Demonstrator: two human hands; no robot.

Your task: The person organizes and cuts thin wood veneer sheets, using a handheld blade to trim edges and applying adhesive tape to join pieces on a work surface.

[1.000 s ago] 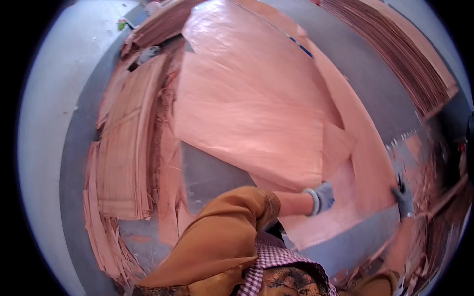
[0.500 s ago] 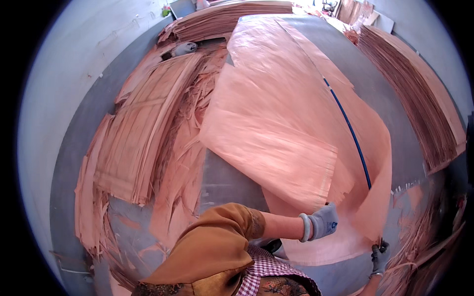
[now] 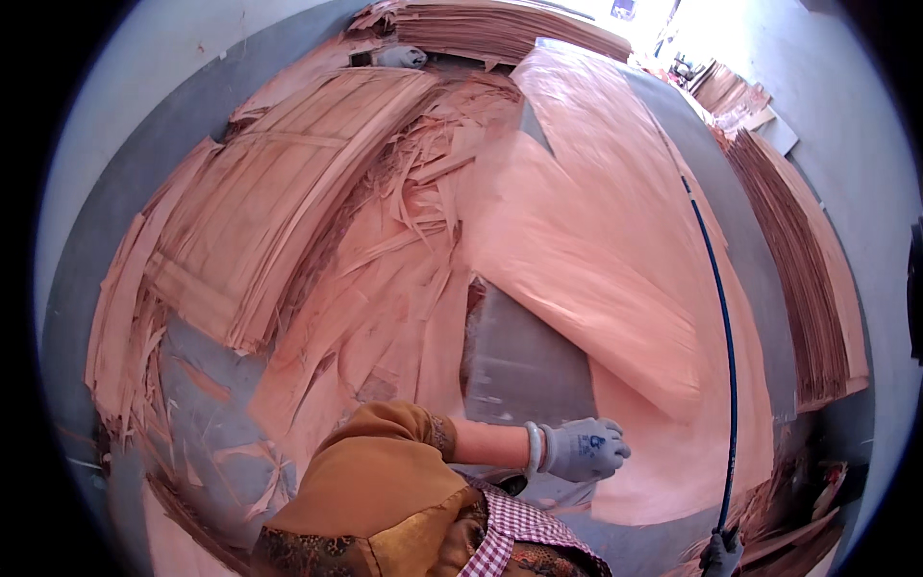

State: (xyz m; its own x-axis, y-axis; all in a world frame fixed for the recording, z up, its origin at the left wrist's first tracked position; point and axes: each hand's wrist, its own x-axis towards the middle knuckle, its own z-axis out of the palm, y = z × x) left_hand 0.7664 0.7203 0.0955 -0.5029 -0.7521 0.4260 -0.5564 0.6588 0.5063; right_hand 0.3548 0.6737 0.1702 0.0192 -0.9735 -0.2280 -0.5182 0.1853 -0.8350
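A large thin pinkish sheet of wood veneer (image 3: 663,317) lies along the grey table (image 3: 524,361), with a folded-over flap (image 3: 577,279) on its left part. My left hand (image 3: 586,450), in a grey glove, hovers just left of the sheet's near part, apart from the flap's corner. Its fingers are loosely bent and nothing shows in them. At the lower right my right hand (image 3: 721,553), in a dark grey glove, is closed round the near end of a long thin blue stick (image 3: 723,317). The stick runs away from me across the sheet's right side.
A stack of veneer sheets (image 3: 260,207) lies to the left, with torn veneer strips (image 3: 385,308) beside it. Another stack (image 3: 798,279) stands along the right, and a third pile (image 3: 500,34) is at the far end. Scraps (image 3: 788,519) lie at the lower right.
My left hand has let go of the sheet's corner and moved left. My right hand has drawn nearer, with more of the stick now uncovered. The near right edge of the sheet has dropped flatter.
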